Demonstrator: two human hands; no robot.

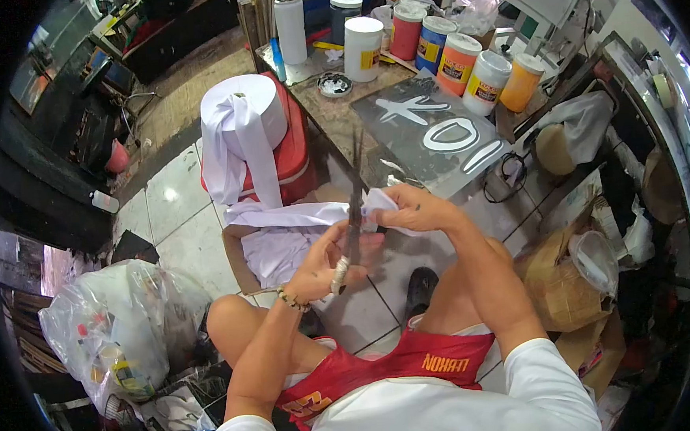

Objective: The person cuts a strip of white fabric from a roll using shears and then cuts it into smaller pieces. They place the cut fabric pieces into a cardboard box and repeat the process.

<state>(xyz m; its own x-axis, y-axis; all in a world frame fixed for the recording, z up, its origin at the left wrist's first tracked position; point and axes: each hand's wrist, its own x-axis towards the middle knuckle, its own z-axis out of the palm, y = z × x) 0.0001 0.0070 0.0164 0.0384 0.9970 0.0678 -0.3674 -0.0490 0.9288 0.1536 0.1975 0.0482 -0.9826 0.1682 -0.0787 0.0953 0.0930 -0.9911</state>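
Observation:
My left hand [324,266] is closed around a pair of dark scissors [355,219], whose handle is wrapped in pale cord. The scissors' long blades point up and away from me. My right hand [416,209] pinches the end of a white fabric strip [301,213] just right of the blades. From there the strip runs left past my left fingers toward a large white fabric roll [267,109]. That roll rests on a red cooler box [298,167]. Below the strip, more white fabric [272,258] lies heaped in a cardboard box [242,273].
Several paint jars, including an orange one [460,62], stand on the workbench [323,110] ahead. A grey stencil sheet [427,135] with white lettering overhangs its edge. A clear plastic bag [130,323] sits at left, and a brown cardboard carton [562,281] at right.

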